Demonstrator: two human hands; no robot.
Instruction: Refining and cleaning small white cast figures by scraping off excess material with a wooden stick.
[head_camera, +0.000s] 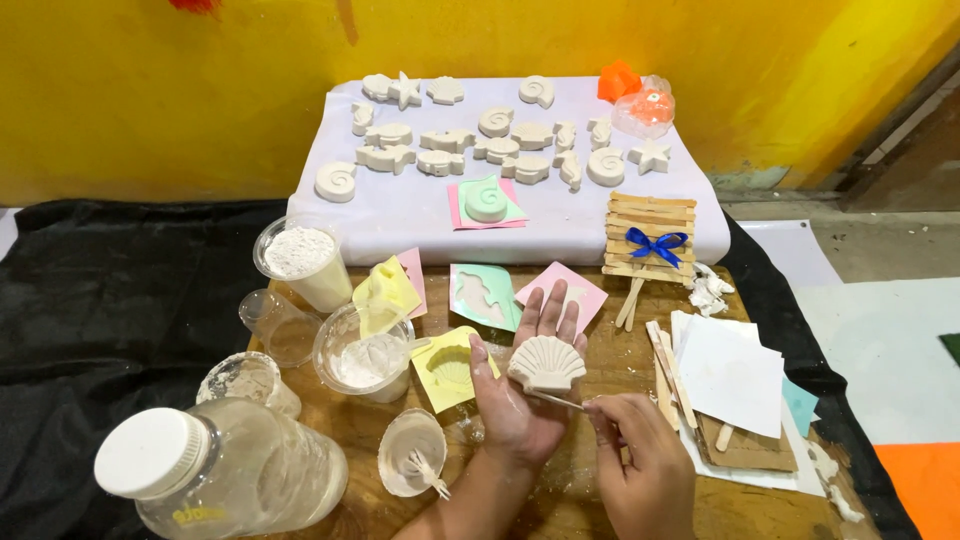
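The wooden table (620, 370) is crowded: cups to the left, a stack of white paper sheets (730, 375) and wood to the right, so the only open wood is a small patch around the forearms at the near edge. A black cloth (110, 300) hangs off the left side.

The left hand (520, 385) lies palm up, fingers spread flat, with a white scallop shell casting (547, 363) resting on it above the middle of the table. The shell's fan edge points away toward the yellow wall (150, 90), its narrow hinge end toward the wrist; its widest line runs left to right. The right hand (640, 455) is pinched closed on a thin stick (556, 401) whose tip touches the shell's lower edge.

On the raised white board (400, 215) behind I count about twenty loose white castings, plus one spiral casting (486, 201) on coloured paper. One craft-stick easel (648, 235) with one blue bow (655, 243) stands at the board's right end. At left there are two cups of white powder, one empty clear cup (278, 325), one small dish with a plastic fork (411, 452), and one large lidded jar (215, 470) lying at the near edge.
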